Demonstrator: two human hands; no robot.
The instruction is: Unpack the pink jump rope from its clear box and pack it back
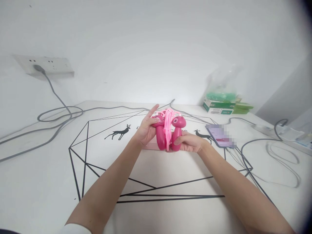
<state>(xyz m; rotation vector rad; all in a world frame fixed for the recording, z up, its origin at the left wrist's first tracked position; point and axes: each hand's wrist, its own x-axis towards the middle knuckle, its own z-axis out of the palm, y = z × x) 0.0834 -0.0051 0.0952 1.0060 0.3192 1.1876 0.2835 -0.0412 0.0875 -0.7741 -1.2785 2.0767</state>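
A pink jump rope (168, 125) is held up in front of me, its light-pink cord bundled between two dark-pink handles with animal-like heads. My left hand (148, 128) is closed on the left handle (160, 136), the thumb on its head and the index finger pointing up and away. Around the lower part of the right handle (178, 130), my right hand (190, 142) is closed, thumb in front. Behind the handles, a flat pale-pink object (152, 145) shows in part; the rope hides the rest of it.
A white mat (146, 169) with black lines and deer prints covers the table. To the right lie a phone (220, 136), grey cables and a power strip (265, 130). Green-and-white boxes (218, 105) with a plastic bag stand by the wall. A wall socket (48, 65) feeds a cable at left.
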